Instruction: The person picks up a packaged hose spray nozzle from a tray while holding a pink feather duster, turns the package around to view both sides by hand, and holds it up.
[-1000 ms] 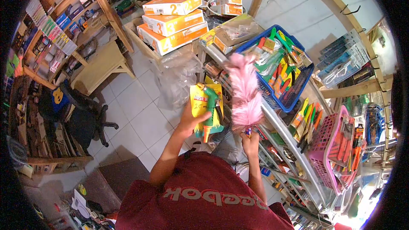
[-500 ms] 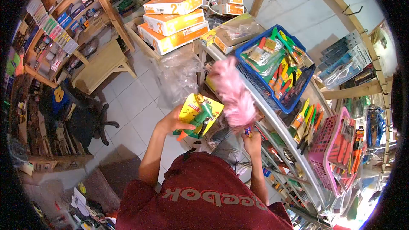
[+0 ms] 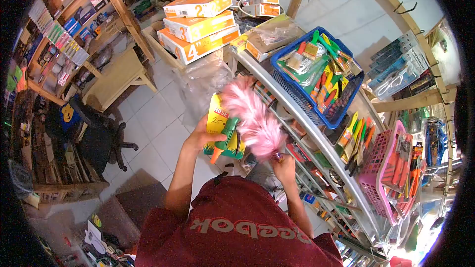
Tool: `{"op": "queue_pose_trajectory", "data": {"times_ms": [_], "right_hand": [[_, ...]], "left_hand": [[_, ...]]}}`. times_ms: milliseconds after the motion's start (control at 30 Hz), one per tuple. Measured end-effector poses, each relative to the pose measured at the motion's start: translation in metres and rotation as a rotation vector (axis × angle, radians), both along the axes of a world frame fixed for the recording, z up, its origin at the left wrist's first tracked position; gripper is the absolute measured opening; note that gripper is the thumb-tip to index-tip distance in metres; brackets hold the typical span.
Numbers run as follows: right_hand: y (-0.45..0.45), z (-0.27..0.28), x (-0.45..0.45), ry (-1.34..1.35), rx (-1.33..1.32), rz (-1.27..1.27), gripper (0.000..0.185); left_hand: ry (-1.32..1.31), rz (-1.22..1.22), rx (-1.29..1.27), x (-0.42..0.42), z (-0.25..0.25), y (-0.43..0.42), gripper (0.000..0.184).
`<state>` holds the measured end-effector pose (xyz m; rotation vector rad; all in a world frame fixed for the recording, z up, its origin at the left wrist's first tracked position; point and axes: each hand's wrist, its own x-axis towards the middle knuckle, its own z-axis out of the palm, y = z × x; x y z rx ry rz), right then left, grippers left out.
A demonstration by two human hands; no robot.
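My left hand (image 3: 202, 136) grips a hose nozzle (image 3: 228, 136), green with an orange tip, on its yellow card (image 3: 215, 116). Its thumb lies across the nozzle's front. My right hand (image 3: 283, 167) is closed round the handle of a pink feather duster (image 3: 253, 118). The duster leans up and to the left, and its fluffy head overlaps the upper right of the card and hides part of the nozzle. Whether the feathers press on the card, I cannot tell.
Right of my hands runs a glass display case (image 3: 316, 153) with a blue basket (image 3: 341, 118) of brushes on it. A pink basket (image 3: 378, 178) stands further right. Orange boxes (image 3: 198, 44) are stacked ahead. A black chair (image 3: 106, 136) and wooden bench (image 3: 111, 81) are at left.
The duster has swung left from beside the case to over the card. My left hand has moved slightly left and lower, and the nozzle and card have tilted.
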<state>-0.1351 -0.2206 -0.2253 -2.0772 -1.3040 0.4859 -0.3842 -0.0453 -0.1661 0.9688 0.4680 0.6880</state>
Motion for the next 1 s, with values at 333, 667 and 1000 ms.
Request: {"op": "queue_pose_trajectory", "data": {"times_ms": [333,667,1000], "right_hand": [[-0.002,-0.002,-0.005,0.005,-0.064,-0.125,0.019],[-0.004,0.005,-0.004,0.272,-0.284,0.09,0.025],[-0.012,-0.035,0.008,0.526,-0.101,0.301,0.019]], "left_hand": [[0.078,0.099,-0.001,0.013,0.004,0.001,0.071],[0.115,0.1,-0.018,0.019,0.023,0.004,0.068],[0.082,-0.216,0.047,-0.003,0.017,0.022,0.081]]}}
